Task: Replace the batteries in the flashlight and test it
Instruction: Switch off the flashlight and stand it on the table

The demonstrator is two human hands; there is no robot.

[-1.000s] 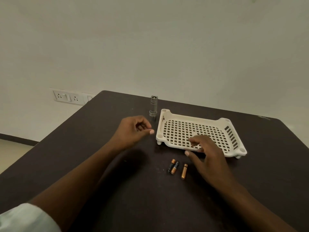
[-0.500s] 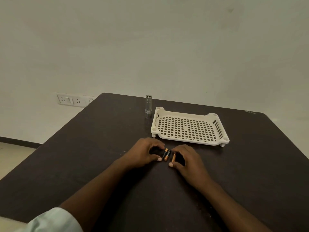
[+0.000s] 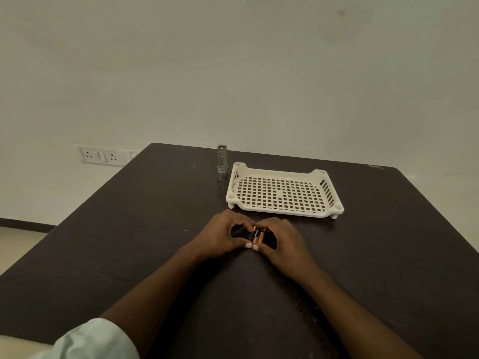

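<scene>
On the dark brown surface [image 3: 129, 255], the left hand [image 3: 220, 235] and right hand [image 3: 281, 242] are cupping three black-and-copper cylindrical batteries [image 3: 256, 235], each grip curling against them. The silver metal flashlight [image 3: 222, 161] is standing at 11 o'clock, beside the cream perforated plastic tray [image 3: 282, 194].

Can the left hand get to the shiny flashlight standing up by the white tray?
Probably yes. The flashlight stands upright left of the tray, with bare table between it and the left hand. That hand is busy gathering the batteries, though.
</scene>
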